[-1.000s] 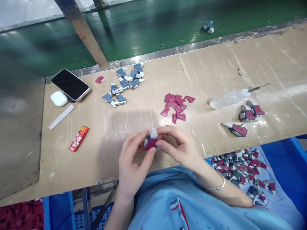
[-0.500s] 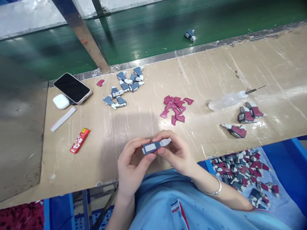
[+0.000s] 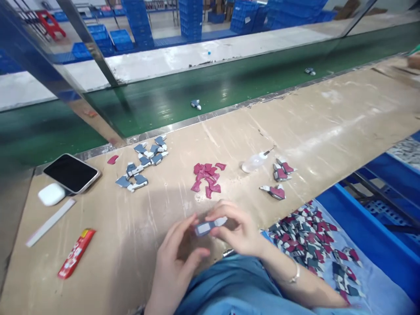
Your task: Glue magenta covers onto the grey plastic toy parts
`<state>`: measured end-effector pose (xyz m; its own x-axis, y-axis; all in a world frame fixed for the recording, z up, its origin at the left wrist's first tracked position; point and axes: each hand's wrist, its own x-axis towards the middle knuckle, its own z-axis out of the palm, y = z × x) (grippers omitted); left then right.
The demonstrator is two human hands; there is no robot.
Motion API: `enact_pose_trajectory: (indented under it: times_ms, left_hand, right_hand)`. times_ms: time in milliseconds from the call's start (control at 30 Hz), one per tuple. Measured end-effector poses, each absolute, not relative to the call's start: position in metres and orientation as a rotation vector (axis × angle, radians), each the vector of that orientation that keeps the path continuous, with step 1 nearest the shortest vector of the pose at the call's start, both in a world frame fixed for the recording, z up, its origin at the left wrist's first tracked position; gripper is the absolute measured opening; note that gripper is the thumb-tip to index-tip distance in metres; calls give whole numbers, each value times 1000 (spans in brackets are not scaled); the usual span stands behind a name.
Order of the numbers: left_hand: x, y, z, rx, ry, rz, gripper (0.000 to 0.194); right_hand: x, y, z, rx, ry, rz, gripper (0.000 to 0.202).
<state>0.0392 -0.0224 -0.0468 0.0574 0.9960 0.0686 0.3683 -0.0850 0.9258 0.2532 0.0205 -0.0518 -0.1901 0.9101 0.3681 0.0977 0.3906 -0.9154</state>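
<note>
My right hand [image 3: 234, 227] pinches a blue-grey and white plastic part [image 3: 205, 227] above the table's front edge. Just left of that part, my left hand [image 3: 179, 258] has its thumb and fingers spread apart, with nothing between them. Beyond the hands lies a pile of flat crimson pieces [image 3: 207, 177]. Several blue and white parts [image 3: 144, 158] are grouped to its left. On the right, a translucent bottle with a thin metal tip [image 3: 254, 162] lies near a few parts with crimson pieces on them [image 3: 277, 191].
A phone [image 3: 71, 173], a white case [image 3: 51, 194], a pale strip [image 3: 50, 222] and a red packet [image 3: 77, 253] lie at left. Behind runs a green belt [image 3: 157, 105] carrying two parts. A blue bin [image 3: 377, 236] of parts stands below right. Someone's hand [image 3: 414, 60] shows far right.
The view has tilted up and turned right, showing more of the belt and crates behind. My left hand has let go of the part and opened; my right hand still holds it.
</note>
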Motion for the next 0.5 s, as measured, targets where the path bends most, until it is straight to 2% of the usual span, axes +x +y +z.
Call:
enact_pose_trajectory:
  times_ms: [67, 100, 200, 333, 433, 500]
  left_hand:
    - [29, -14, -43, 1633, 1438, 884, 60]
    - [22, -7, -39, 1686, 1466, 814, 58]
    - [-3, 28, -28, 1937, 1520, 690, 37]
    - [-20, 108, -19, 2281, 1404, 746, 34]
    - [-8, 185, -15, 2330, 1434, 696, 28]
    - [11, 238, -12, 2349, 1468, 658, 28]
  right_hand:
    - [290, 15, -53, -1090, -1591, 878, 35]
    - [310, 10, -56, -1216, -1541, 812, 39]
    - [362, 1, -70, -1636, -1468, 554, 54]
    - [391, 6, -83, -1922, -1516, 86, 68]
    - [388, 18, -83, -1914, -1389, -192, 61]
    - [382, 20, -83, -1829, -1303, -171, 46]
